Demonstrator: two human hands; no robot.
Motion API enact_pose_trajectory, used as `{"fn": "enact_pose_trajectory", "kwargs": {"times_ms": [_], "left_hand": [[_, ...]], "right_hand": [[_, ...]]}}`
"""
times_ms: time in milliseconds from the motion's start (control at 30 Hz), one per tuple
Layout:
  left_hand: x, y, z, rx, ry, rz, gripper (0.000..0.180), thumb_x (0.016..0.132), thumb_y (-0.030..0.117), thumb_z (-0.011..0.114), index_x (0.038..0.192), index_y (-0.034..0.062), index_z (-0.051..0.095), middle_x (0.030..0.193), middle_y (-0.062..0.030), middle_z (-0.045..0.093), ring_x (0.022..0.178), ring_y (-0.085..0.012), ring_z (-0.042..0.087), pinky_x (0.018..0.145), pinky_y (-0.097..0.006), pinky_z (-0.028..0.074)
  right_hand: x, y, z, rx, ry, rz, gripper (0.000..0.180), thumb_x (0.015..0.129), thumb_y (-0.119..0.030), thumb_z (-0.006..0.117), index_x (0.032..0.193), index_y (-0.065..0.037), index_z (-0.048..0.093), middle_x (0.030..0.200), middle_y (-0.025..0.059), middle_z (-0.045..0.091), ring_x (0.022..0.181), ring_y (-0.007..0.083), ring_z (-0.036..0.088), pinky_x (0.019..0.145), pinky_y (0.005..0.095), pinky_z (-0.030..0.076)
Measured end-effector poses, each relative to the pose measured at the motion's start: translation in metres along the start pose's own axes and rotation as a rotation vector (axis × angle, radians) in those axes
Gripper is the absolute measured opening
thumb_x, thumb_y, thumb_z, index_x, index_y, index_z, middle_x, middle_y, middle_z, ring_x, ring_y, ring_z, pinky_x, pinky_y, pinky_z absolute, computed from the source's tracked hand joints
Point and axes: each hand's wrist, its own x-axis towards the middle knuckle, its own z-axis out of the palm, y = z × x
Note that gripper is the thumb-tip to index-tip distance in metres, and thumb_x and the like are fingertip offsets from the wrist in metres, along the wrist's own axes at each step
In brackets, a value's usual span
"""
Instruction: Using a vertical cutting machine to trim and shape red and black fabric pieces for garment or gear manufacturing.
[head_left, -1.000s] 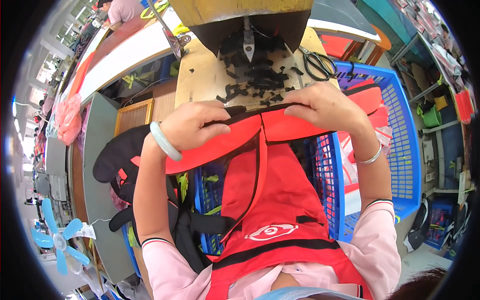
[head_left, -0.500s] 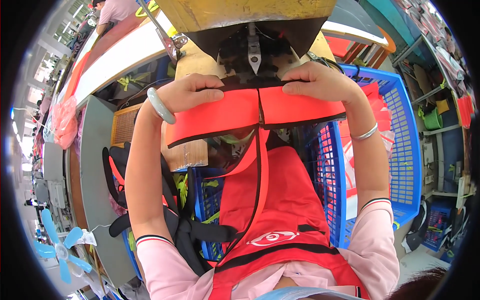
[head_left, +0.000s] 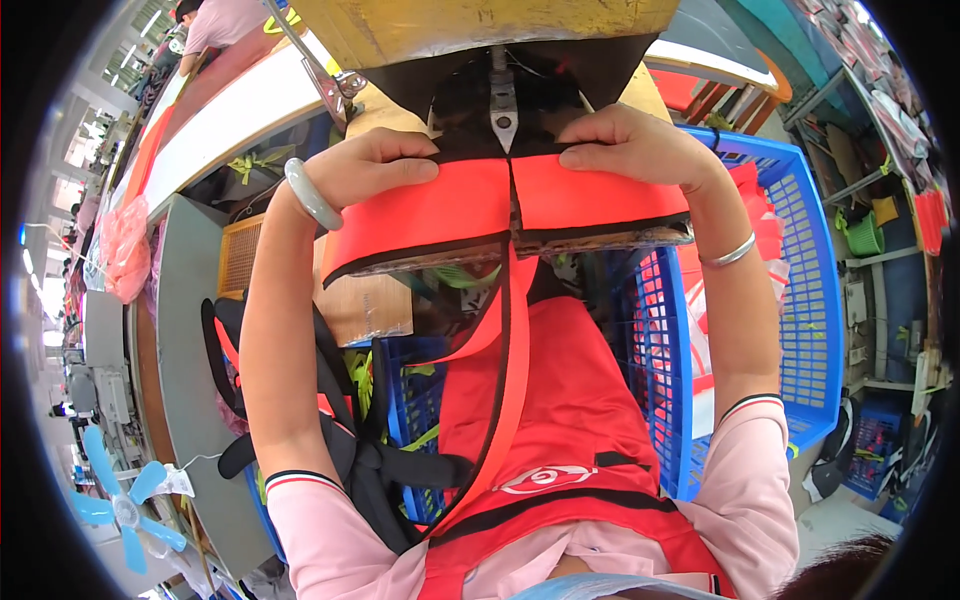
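1. A worker's left hand (head_left: 375,165) and right hand (head_left: 630,145) pressed a red vest (head_left: 500,210) flat on a workbench (head_left: 400,95), fingers closed down over its black-trimmed upper edge.
2. The left hand gripped the left panel; the right hand gripped the right panel, and the two panels met at a dark seam in the middle.
3. A metal press foot (head_left: 503,110) hung directly above that seam, between the two hands, just beyond the fabric's top edge.
4. The rest of the vest fell off the bench's near edge and trailed down to the worker's lap, a red strap (head_left: 510,390) running its length.
5. A pale bangle (head_left: 310,195) circled the left wrist; a thin silver bracelet (head_left: 730,252) sat on the right.
6. A blue crate (head_left: 800,300) holding more red fabric stood just to the right of the bench.
7. A black bundle of straps (head_left: 370,460) lay below the left forearm, and a blue fan (head_left: 125,505) stood at the lower left.
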Motion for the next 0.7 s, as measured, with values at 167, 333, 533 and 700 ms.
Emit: {"fn": "enact_pose_trajectory", "kwargs": {"times_ms": [167,333,533,700], "left_hand": [[0.012,-0.006,-0.01,0.006,-0.045,0.02,0.042,0.094,0.027,0.064,0.12,-0.0063,0.059,0.103,-0.0051,0.067,0.097,-0.0099,0.058,0.089,-0.024,0.045],[0.009,-0.002,-0.002,-0.086,0.088,-0.003,0.04,0.094,0.025,0.064,0.119,-0.0066,0.06,0.098,-0.0011,0.067,0.092,-0.0071,0.057,0.087,-0.023,0.045],[0.009,-0.002,-0.004,-0.056,0.067,0.012,0.041,0.094,0.027,0.066,0.118,-0.0057,0.062,0.098,-0.0006,0.067,0.093,-0.0073,0.057,0.089,-0.023,0.045],[0.01,0.0,-0.006,-0.062,0.073,-0.014,0.043,0.093,0.029,0.066,0.121,-0.0036,0.062,0.102,-0.0025,0.069,0.098,-0.0083,0.059,0.092,-0.024,0.045]], "right_hand": [[0.007,0.01,-0.002,0.008,0.025,-0.027,0.034,0.091,-0.028,0.065,0.108,0.002,0.066,0.086,0.0097,0.068,0.082,0.0139,0.059,0.079,0.0293,0.048],[0.002,0.0,-0.003,0.001,0.05,-0.01,0.035,0.091,-0.028,0.065,0.11,0.001,0.066,0.088,0.0096,0.069,0.083,0.0137,0.06,0.08,0.0296,0.048],[-0.001,0.005,-0.001,0.017,0.084,-0.002,0.032,0.094,-0.027,0.065,0.105,0.003,0.065,0.087,0.0042,0.065,0.083,0.0102,0.056,0.078,0.0264,0.047],[0.001,0.004,0.001,-0.005,0.132,0.014,0.034,0.093,-0.028,0.066,0.109,0.002,0.066,0.091,0.0048,0.067,0.087,0.0114,0.058,0.082,0.026,0.047]]}}
